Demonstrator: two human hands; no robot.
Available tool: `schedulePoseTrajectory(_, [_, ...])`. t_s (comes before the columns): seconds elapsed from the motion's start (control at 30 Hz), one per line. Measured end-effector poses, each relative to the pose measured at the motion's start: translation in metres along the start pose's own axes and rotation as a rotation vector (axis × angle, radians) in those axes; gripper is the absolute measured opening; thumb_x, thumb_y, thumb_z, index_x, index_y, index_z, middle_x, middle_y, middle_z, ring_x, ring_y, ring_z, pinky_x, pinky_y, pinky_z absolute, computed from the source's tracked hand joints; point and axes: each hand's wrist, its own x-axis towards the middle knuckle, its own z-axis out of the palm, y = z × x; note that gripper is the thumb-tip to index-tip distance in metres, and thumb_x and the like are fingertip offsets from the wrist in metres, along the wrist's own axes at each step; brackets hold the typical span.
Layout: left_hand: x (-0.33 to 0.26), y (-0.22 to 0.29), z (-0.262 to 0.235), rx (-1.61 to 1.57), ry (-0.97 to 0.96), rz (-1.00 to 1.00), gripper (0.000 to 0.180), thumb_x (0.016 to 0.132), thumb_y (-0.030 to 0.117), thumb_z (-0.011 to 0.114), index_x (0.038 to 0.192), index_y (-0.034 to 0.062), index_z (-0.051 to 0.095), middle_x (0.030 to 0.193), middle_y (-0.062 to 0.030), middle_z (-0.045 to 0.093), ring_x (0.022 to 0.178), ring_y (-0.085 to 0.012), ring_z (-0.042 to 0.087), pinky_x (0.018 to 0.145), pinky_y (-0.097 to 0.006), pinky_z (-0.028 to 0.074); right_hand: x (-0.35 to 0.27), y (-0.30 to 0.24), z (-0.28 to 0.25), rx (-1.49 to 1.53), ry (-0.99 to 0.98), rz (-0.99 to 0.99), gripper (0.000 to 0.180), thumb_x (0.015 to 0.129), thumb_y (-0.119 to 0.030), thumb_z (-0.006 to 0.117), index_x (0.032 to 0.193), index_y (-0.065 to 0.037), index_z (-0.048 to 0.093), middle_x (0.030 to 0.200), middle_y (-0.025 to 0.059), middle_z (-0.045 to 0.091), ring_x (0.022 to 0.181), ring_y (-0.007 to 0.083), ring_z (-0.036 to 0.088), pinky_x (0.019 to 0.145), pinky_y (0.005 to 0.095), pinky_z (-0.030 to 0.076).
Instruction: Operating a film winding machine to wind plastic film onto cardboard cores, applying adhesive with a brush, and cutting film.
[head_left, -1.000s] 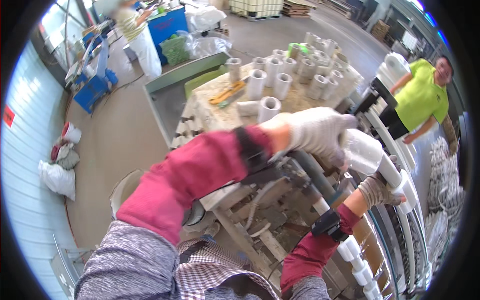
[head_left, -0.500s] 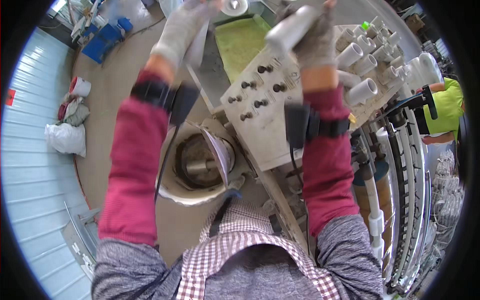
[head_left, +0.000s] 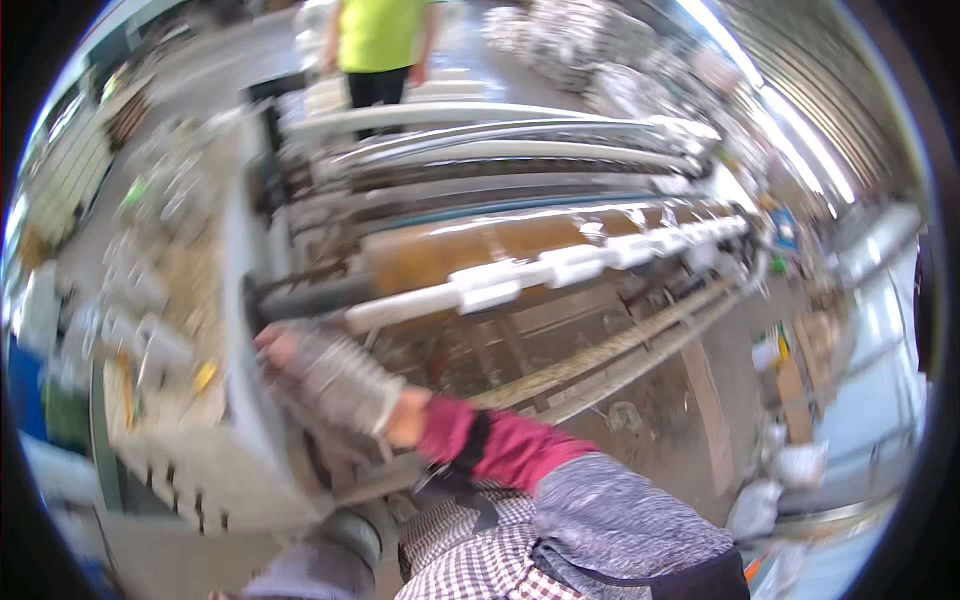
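The picture is motion-blurred. My right hand [head_left: 335, 378], in a grey knit glove with a red sleeve behind it, reaches left to the rim of a pale worktable [head_left: 240, 300]. Its fingers curl at that rim; whether they grip it is unclear. My left hand is out of view; only a grey upper sleeve [head_left: 310, 572] shows at the bottom. Just beyond my right hand, a row of white tubes [head_left: 560, 268] lies end to end along a long machine, in front of a brown roller [head_left: 450, 252].
White cylinders [head_left: 150, 345] stand blurred on the worktable at the left. Long pale rollers [head_left: 480, 150] run across the machine. A person in a yellow-green shirt [head_left: 380, 35] stands behind it. White sacks [head_left: 795, 465] and boxes lie on the floor at the right.
The view has swung right: the worktable went from ahead of me to my left and the machine now fills the middle. Both hands were raised at the table; now only the right shows.
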Motion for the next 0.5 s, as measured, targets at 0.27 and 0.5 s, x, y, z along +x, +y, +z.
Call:
schedulePoseTrajectory(0.27, [-0.152, 0.191, 0.313, 0.319, -0.477, 1.15, 0.052, 0.082, 0.006, 0.068, 0.129, 0.0002, 0.047, 0.122, -0.0149, 0.057, 0.108, -0.0246, 0.056, 0.098, -0.035, 0.044, -0.251, -0.403, -0.546, 0.044, 0.908, -0.665, 0.053, 0.088, -0.048, 0.056, 0.121, -0.01, 0.04, 0.115, 0.0177, 0.058, 0.104, 0.034, 0.056, 0.086, 0.0554, 0.046])
schedulePoseTrajectory(0.5, [-0.369, 0.23, 0.619, 0.548, -0.727, 1.664, 0.086, 0.078, 0.054, 0.064, 0.142, 0.0079, 0.032, 0.139, -0.0179, 0.042, 0.125, -0.0355, 0.043, 0.105, -0.043, 0.033, -0.237, -0.572, -0.827, 0.077, 1.239, -0.549, 0.089, 0.081, -0.066, 0.053, 0.142, -0.009, 0.021, 0.142, 0.0238, 0.027, 0.131, 0.0443, 0.029, 0.097, 0.0666, 0.033])
